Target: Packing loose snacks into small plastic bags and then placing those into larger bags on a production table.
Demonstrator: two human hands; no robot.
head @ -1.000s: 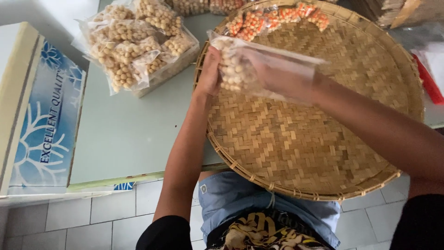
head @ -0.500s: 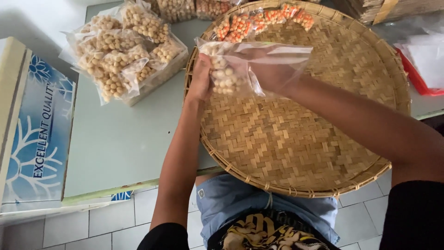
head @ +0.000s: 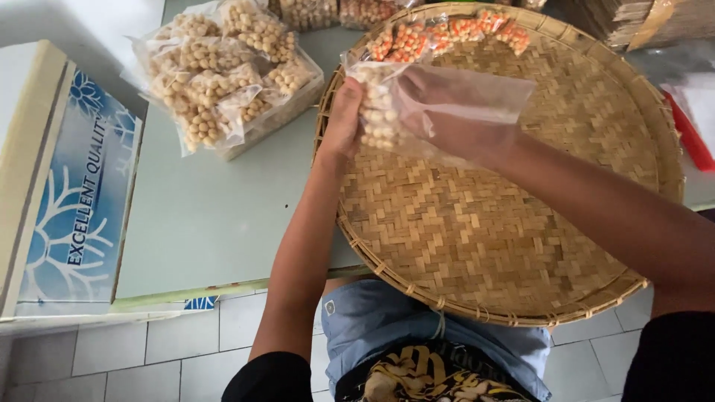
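Note:
Both my hands hold a clear plastic bag (head: 477,93) partly filled with pale round snack balls (head: 380,115) above a big round woven bamboo tray (head: 484,238). My left hand (head: 344,119) grips the bag's filled end at the tray's left rim. My right hand (head: 450,123) holds the bag's empty end, seen partly through the plastic. Orange and pale snack balls (head: 447,33) lie at the tray's far edge.
A heap of sealed bags of pale snack balls (head: 223,71) lies on the pale green table (head: 208,216) to the left. A blue and white box (head: 71,193) stands at the far left. More bags line the back edge, and a red thing (head: 689,134) sits at right.
The bag and both hands stay over the tray's upper left, shifting only slightly. The camera view wobbled left and back.

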